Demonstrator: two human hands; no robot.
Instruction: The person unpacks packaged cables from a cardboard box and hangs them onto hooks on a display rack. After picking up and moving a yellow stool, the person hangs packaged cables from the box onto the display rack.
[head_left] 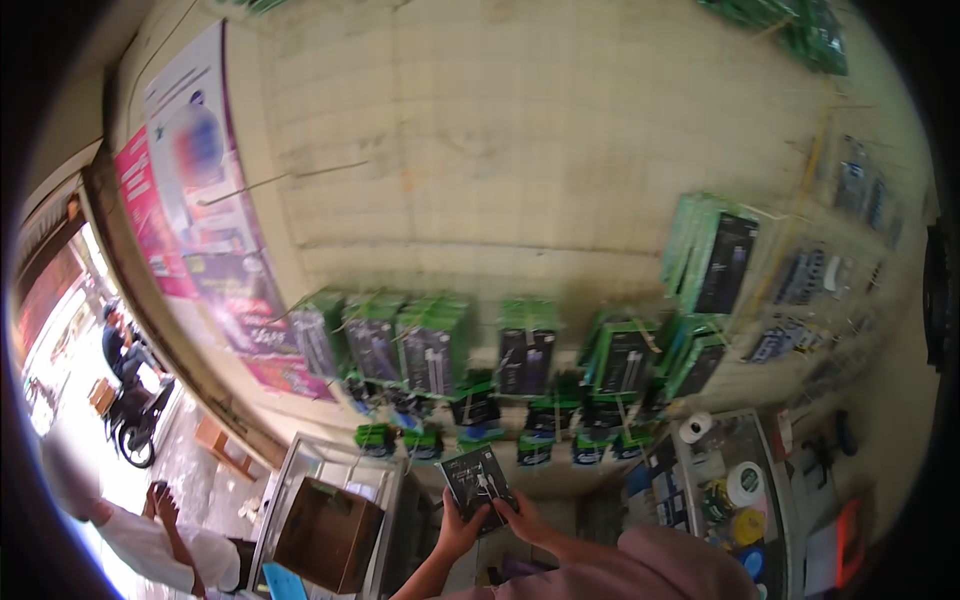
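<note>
A dark box with a picture of white earphones or cables on its front is held up at the lower centre. My left hand grips its lower left edge, thumb on the front. At its lower right edge, my right hand holds the same box, thumb also on the front. Behind and above the box, packaged accessories in green and black hang in rows on the wall.
An open cardboard box sits on a glass counter at the lower left, beside a person in a white shirt. Another glass case with tape rolls stands at the right. Outside the doorway is a person on a motorcycle.
</note>
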